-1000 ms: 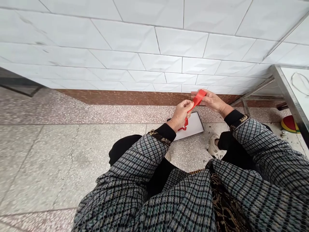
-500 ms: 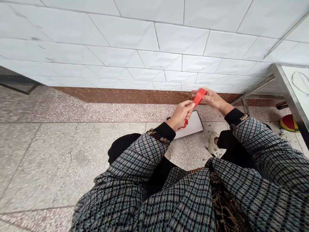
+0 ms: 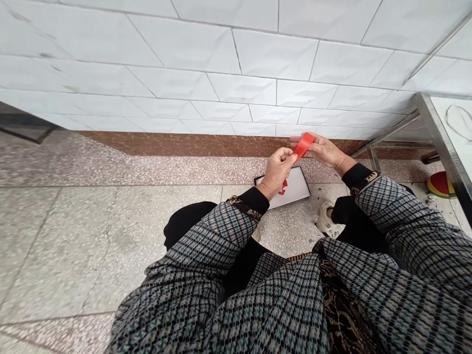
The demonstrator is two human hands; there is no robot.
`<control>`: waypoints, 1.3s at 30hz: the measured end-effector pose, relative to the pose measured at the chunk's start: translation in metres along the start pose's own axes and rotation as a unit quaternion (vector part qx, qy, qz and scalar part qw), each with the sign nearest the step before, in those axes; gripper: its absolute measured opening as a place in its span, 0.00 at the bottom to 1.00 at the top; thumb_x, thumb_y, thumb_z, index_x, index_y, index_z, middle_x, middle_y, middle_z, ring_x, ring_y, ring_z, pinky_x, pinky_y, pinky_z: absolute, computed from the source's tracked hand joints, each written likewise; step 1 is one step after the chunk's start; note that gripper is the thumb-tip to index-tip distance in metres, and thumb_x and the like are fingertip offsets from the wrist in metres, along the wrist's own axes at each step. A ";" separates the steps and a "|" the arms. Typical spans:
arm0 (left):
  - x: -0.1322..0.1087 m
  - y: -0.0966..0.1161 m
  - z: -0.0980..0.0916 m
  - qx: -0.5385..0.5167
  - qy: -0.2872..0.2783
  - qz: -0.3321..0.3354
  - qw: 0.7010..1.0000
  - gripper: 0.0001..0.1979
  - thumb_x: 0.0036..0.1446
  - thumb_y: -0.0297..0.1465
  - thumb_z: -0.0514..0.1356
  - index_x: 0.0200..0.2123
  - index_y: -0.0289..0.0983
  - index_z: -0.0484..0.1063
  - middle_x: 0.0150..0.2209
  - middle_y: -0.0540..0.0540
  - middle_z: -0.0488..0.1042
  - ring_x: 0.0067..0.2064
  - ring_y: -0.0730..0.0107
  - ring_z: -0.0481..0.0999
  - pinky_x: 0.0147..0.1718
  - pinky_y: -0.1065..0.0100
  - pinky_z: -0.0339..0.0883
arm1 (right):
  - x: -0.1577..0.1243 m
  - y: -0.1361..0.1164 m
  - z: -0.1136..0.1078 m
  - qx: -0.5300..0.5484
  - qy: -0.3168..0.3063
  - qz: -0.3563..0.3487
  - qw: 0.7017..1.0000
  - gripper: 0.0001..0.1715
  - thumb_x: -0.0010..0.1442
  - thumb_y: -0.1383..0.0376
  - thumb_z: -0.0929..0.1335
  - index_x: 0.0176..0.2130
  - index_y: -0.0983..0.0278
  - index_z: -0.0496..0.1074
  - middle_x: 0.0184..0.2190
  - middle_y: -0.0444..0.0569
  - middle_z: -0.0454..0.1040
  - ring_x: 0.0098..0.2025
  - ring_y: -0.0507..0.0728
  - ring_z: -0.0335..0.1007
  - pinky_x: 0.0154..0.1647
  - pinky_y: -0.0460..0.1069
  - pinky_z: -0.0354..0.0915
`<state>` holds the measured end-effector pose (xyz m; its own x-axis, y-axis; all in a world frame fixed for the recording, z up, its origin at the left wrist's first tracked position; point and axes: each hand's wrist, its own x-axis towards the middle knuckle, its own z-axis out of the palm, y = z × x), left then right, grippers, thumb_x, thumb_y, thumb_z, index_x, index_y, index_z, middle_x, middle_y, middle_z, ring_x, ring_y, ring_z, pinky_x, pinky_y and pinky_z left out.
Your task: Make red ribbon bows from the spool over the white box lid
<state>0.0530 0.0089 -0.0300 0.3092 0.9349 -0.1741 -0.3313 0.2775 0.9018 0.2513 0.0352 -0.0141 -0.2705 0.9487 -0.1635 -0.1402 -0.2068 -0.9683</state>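
A red ribbon (image 3: pixel 304 145) is stretched between my two hands in front of the wall's brown skirting. My left hand (image 3: pixel 277 169) pinches its lower end between thumb and fingers. At the upper end the ribbon loops over my right hand (image 3: pixel 324 150), whose thumb and fingers are closed on it. Beneath the hands, a shallow white tray or box lid (image 3: pixel 297 189) with a dark rim lies on the floor. Some red crumpled pieces (image 3: pixel 283 188) show over it beside my left wrist; whether they join the ribbon I cannot tell.
A white tiled wall (image 3: pixel 206 46) rises ahead above a speckled stone floor (image 3: pixel 110 236). On the right stands a metal-framed table (image 3: pixel 433 130) with a thin wire loop on its white top. A red, yellow and green ball (image 3: pixel 440 184) lies beneath it. My shoe (image 3: pixel 326 219) is beside the tray.
Both hands have shifted very slightly up and left with the ribbon between them. Less of the red crumpled pieces shows below my left hand.
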 end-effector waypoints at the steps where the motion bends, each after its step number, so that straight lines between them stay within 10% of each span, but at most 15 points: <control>1: 0.001 -0.001 -0.001 0.003 0.000 0.012 1.000 0.10 0.64 0.31 0.72 0.38 0.40 0.72 0.19 0.61 0.61 0.17 0.82 0.51 0.17 0.73 0.42 | 0.000 0.001 0.000 0.007 -0.005 0.003 1.000 0.30 0.50 0.50 0.85 0.46 0.57 0.77 0.59 0.54 0.85 0.62 0.65 0.81 0.63 0.61 0.78; 12: 0.016 0.010 -0.020 0.050 -0.113 -0.033 0.992 0.21 0.64 0.37 0.73 0.57 0.36 0.78 0.20 0.61 0.61 0.18 0.81 0.52 0.19 0.71 0.41 | -0.001 0.021 0.002 0.053 -0.018 0.065 0.996 0.20 0.59 0.57 0.81 0.46 0.61 0.77 0.41 0.50 0.85 0.48 0.60 0.83 0.63 0.63 0.80; 19: 0.012 0.021 -0.028 0.030 -0.130 -0.129 0.983 0.14 0.65 0.34 0.73 0.50 0.36 0.77 0.20 0.63 0.55 0.19 0.82 0.48 0.21 0.72 0.39 | -0.004 0.016 -0.005 -0.158 -0.033 -0.008 0.987 0.38 0.63 0.55 0.79 0.67 0.57 0.72 0.64 0.56 0.81 0.62 0.66 0.79 0.66 0.68 0.77; 25: 0.004 0.021 -0.020 0.042 -0.128 -0.149 0.980 0.15 0.65 0.32 0.72 0.51 0.37 0.75 0.24 0.61 0.59 0.20 0.82 0.49 0.21 0.73 0.39 | -0.002 0.009 -0.017 -0.490 -0.073 -0.187 0.848 0.24 0.69 0.65 0.71 0.63 0.60 0.78 0.63 0.58 0.82 0.65 0.67 0.78 0.72 0.66 0.72; 30: 0.006 0.015 -0.019 0.052 -0.077 -0.105 0.990 0.07 0.68 0.32 0.69 0.41 0.38 0.74 0.23 0.60 0.59 0.20 0.82 0.52 0.22 0.74 0.46 | 0.000 0.000 -0.031 -0.585 0.028 -0.211 0.782 0.26 0.69 0.70 0.66 0.64 0.62 0.76 0.64 0.62 0.81 0.65 0.69 0.78 0.68 0.65 0.76; 39: 0.009 0.035 -0.020 0.064 -0.135 -0.028 0.988 0.12 0.59 0.33 0.74 0.32 0.36 0.76 0.23 0.55 0.65 0.22 0.82 0.59 0.23 0.73 0.48 | -0.002 -0.027 -0.032 -0.508 0.067 -0.218 0.831 0.27 0.71 0.63 0.70 0.67 0.57 0.75 0.67 0.58 0.78 0.73 0.72 0.71 0.76 0.69 0.68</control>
<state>0.0264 0.0317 -0.0078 0.5555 0.8215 -0.1284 -0.1978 0.2806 0.9392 0.2863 0.0470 0.0063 -0.2873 0.9128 0.2905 0.6968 0.4072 -0.5905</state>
